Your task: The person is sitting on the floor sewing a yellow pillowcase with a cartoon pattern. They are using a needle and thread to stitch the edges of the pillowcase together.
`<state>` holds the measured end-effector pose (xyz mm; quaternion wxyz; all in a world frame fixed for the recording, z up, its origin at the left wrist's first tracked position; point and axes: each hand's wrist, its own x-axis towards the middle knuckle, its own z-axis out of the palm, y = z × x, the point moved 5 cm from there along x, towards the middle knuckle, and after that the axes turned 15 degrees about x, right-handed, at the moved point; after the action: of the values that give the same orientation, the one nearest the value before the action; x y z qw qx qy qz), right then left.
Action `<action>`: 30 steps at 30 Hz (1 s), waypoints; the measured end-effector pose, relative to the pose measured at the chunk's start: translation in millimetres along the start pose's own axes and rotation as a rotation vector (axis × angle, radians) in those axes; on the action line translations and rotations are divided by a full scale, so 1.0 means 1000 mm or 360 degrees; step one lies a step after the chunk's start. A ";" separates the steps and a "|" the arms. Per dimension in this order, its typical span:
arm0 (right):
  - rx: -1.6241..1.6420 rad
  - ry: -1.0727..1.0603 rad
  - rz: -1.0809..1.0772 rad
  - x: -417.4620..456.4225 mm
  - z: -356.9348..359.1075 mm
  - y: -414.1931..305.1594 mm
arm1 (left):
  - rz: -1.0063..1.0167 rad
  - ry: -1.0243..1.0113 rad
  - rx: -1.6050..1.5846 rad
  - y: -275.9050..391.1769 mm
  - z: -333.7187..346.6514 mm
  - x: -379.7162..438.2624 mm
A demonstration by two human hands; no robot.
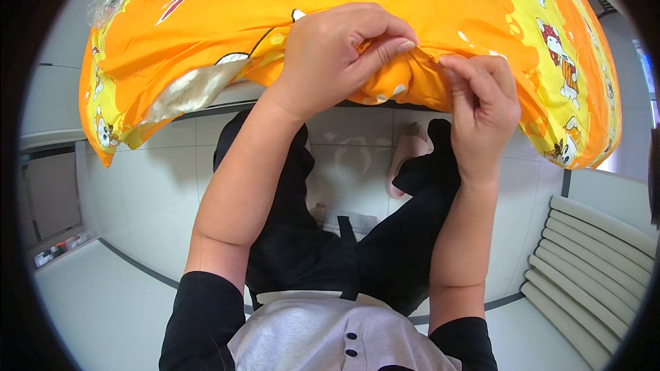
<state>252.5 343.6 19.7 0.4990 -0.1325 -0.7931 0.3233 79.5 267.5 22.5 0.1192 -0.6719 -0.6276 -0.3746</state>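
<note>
An orange and yellow duvet cover [454, 0] with cartoon dogs printed on it spreads before me, its near edge hanging down. My left hand [350, 51] pinches the fabric at the middle of that edge between thumb and forefinger. A short way to the right, my right hand [482, 93] grips the same edge with thumb and fingertips. Between the two hands the cloth is bunched. Left of my left hand the cover gapes, and a white fluffy quilt filling [191, 90] shows inside. The exact spot under my fingertips is too small to make out.
A clear plastic bag [111, 2] lies on the cover at the far left. Pale floor tiles [154, 175] lie below, where a pink slipper [407, 154] shows on my foot. A beige folded or slatted panel [593, 263] stands at the lower right. Small items [62, 247] sit at the lower left.
</note>
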 end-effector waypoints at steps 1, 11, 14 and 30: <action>0.0004 -0.0009 -0.0004 0.000 0.000 0.000 | -0.0001 -0.0006 -0.0009 0.000 0.000 0.000; 0.0178 -0.0076 0.0011 -0.001 0.007 -0.002 | -0.0177 -0.0239 -0.0303 -0.007 0.004 -0.001; 0.0142 -0.0070 -0.0042 -0.003 0.013 -0.006 | -0.0215 -0.0169 -0.0344 -0.009 0.007 -0.004; 0.0015 -0.0093 0.0023 -0.007 -0.003 0.007 | -0.0294 -0.0306 -0.0190 -0.009 0.005 0.003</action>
<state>257.5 346.5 10.6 0.4738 -0.1262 -0.8049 0.3342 73.0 274.2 18.4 -0.0166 -0.6499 -0.6721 -0.3545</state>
